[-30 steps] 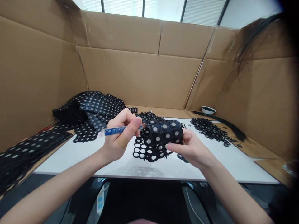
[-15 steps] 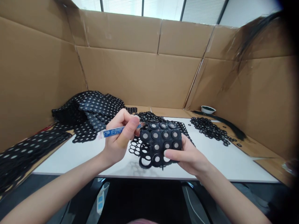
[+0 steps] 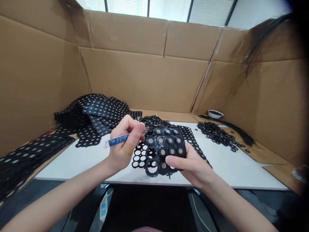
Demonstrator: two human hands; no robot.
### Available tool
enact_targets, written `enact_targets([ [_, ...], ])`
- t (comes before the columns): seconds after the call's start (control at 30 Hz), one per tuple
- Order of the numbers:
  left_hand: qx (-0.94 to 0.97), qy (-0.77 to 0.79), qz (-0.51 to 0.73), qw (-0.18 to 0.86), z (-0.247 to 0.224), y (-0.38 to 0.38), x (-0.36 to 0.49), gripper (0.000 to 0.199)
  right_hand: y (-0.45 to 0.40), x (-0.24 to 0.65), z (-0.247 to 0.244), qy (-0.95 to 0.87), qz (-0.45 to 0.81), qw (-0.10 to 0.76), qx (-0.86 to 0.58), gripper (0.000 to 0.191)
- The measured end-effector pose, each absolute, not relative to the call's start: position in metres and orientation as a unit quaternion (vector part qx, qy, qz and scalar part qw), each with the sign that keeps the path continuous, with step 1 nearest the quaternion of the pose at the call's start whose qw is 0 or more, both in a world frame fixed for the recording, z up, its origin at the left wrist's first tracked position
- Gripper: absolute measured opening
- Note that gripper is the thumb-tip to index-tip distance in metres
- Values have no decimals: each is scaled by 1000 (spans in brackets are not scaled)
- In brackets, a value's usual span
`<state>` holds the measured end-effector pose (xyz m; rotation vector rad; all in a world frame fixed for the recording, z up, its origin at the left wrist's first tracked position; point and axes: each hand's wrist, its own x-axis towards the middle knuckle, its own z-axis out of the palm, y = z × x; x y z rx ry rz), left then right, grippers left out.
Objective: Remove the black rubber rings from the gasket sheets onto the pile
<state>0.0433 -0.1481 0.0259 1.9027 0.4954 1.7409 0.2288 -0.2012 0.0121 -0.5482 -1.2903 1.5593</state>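
My left hand is closed in a pen grip round a slim tool with a blue, white-lettered handle. The tool's thin dark tip meets the upper left edge of a black rubber sheet of joined rings. My right hand grips that sheet from its right side, thumb across the front and fingers hidden behind. Most of its rings have pale round centres; two at the lower left are open holes. Beneath it, a black perforated sheet lies on the white tabletop.
Black perforated sheets are heaped at the back left, with a further stack at the left edge. Loose black rings lie on the right, near a white bowl and a dark strand bundle. Cardboard walls enclose the table.
The sheet in my right hand has tilted slightly, and its lower left holes show wider. My left hand and the tool have shifted a little right and down.
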Motion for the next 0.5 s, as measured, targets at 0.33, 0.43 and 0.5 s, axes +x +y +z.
enact_targets([
  [0.33,695,216,628,275,23,-148,30,28,-197,231,10,-518,613,514,-303,18],
  [0.43,699,222,619,281,23,-149,28,28,-198,231,12,-524,624,501,-291,17],
  [0.5,698,235,611,292,23,-149,27,29,-199,230,14,-524,631,495,-286,14],
])
